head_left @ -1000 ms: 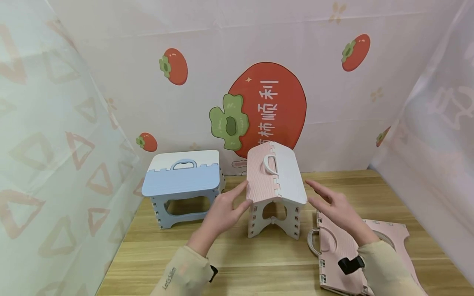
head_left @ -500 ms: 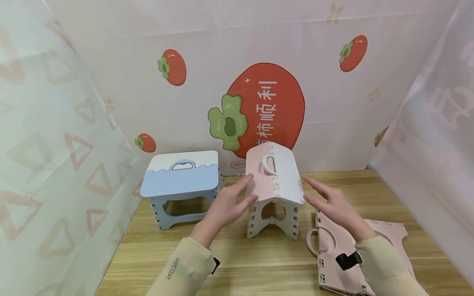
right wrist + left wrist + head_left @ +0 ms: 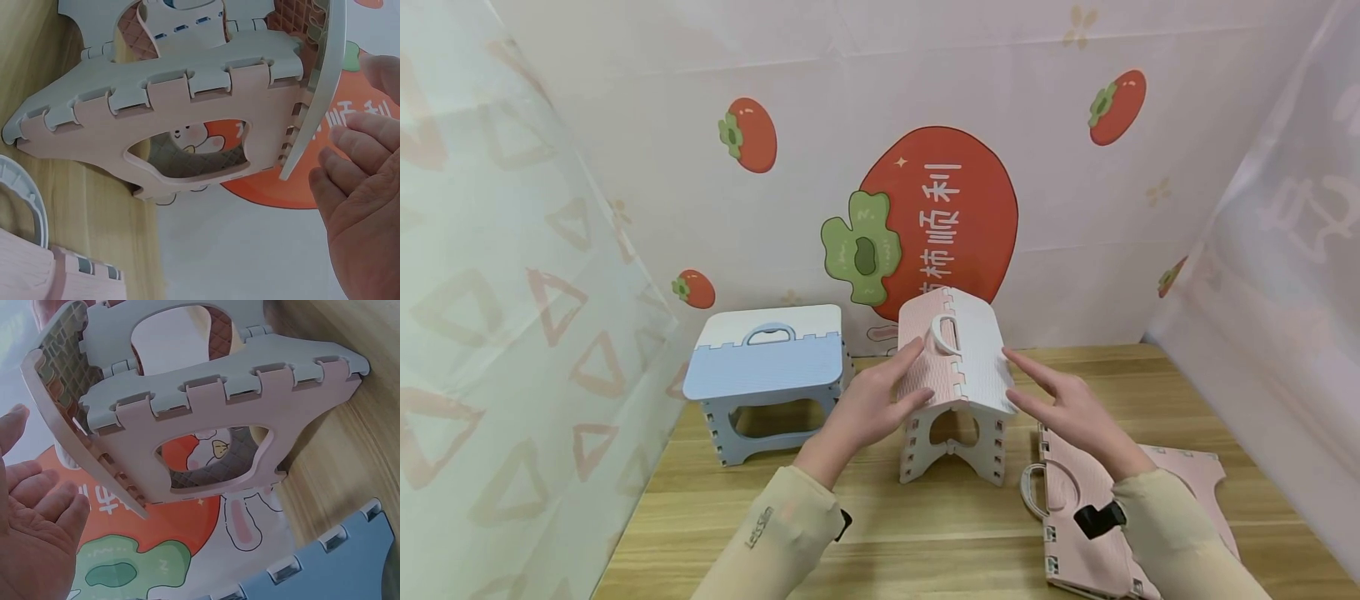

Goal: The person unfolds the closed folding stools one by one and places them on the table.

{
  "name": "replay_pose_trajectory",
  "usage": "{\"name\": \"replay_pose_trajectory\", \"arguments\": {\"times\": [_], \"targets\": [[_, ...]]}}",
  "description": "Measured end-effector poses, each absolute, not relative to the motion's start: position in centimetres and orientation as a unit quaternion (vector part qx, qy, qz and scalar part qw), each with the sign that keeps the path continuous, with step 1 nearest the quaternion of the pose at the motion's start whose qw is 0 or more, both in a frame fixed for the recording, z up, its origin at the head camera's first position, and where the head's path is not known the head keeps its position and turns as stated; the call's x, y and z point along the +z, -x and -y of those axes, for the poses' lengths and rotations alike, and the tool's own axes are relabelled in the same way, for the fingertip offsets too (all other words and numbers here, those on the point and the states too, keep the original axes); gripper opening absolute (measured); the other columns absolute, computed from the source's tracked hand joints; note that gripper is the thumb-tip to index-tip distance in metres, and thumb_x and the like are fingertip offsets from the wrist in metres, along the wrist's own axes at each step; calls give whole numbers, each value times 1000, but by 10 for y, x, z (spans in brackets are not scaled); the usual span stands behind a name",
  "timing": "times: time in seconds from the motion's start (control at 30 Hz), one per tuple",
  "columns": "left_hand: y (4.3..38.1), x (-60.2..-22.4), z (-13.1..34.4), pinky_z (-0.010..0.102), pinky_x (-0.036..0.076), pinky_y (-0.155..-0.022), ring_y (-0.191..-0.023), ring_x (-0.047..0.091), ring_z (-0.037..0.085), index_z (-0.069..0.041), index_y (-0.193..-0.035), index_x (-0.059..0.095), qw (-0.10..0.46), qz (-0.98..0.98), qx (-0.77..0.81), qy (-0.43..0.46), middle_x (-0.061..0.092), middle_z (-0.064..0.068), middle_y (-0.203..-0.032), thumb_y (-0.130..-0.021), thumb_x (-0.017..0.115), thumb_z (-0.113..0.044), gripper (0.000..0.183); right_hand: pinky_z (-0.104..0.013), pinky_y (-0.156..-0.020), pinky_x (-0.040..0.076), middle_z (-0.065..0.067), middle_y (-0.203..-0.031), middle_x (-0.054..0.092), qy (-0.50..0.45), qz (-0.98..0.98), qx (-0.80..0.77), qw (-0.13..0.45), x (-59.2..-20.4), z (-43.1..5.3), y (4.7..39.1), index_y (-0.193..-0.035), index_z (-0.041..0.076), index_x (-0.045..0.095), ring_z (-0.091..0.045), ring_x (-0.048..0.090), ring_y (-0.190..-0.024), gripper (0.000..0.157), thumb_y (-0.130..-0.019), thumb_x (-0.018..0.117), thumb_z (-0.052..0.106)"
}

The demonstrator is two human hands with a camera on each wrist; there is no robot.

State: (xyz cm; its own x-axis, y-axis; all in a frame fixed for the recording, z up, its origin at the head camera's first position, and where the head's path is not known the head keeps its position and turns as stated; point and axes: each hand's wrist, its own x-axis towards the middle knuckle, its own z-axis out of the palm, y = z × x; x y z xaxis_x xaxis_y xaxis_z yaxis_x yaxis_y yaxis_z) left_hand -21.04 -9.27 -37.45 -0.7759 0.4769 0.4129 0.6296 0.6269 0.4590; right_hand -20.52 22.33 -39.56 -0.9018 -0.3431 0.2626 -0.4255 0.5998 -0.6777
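Observation:
A folding step stool (image 3: 981, 362) in pink and white stands on the wooden table, its two top halves meeting in a raised ridge like a roof. My left hand (image 3: 868, 407) hovers at the pink half with fingers extended. On the other side, my right hand (image 3: 1070, 408) has its fingertips right at the edge of the white half. In the left wrist view, relaxed fingers (image 3: 47, 494) lie beside the tilted top panel. Likewise, the right wrist view has the fingers (image 3: 359, 147) next to the other panel. Neither hand grips anything.
To the left stands a blue and white folding stool (image 3: 775, 367) with a flat top. A folded pink stool (image 3: 1097, 558) lies at the front right, partly under my right forearm. Behind hangs a printed cloth (image 3: 1045, 208).
My left hand has moved right and over the pink half. My right hand has shifted slightly left to the white half's edge. The stool keeps its ridged shape.

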Motion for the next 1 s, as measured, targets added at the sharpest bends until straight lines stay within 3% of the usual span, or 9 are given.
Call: {"name": "replay_pose_trajectory", "arguments": {"times": [0.17,0.47,0.8,1.0], "targets": [[213,-371,89,42,44,-114,-141,49,24,-17,-161,34,108,898,-295,308,38,-2,-163,-98,70,-37,76,-68,-109,40,-11,-158,45,-224,891,391,49,-393,-221,207,-158,25,41,-41,43,-143,62,-102,64,35],[219,-368,86,45,40,-118,-147,42,23,-17,-162,31,86,901,-284,316,32,-3,-166,-98,68,-42,78,-66,-110,40,-12,-158,45,-218,895,387,36,-390,-216,211,-159,27,40,-39,43,-144,63,-102,64,40],[226,-366,83,43,35,-121,-152,32,17,-24,-164,26,30,915,-264,304,21,-10,-169,-99,63,-50,79,-64,-109,42,-15,-158,44,-230,896,379,30,-385,-212,216,-160,25,38,-40,45,-142,63,-102,63,37],[231,-364,82,45,35,-121,-152,32,19,-24,-164,26,26,917,-249,310,19,-9,-170,-100,61,-52,78,-63,-110,41,-15,-159,42,-240,893,379,30,-385,-208,221,-160,21,38,-40,44,-143,65,-102,63,37]]}}
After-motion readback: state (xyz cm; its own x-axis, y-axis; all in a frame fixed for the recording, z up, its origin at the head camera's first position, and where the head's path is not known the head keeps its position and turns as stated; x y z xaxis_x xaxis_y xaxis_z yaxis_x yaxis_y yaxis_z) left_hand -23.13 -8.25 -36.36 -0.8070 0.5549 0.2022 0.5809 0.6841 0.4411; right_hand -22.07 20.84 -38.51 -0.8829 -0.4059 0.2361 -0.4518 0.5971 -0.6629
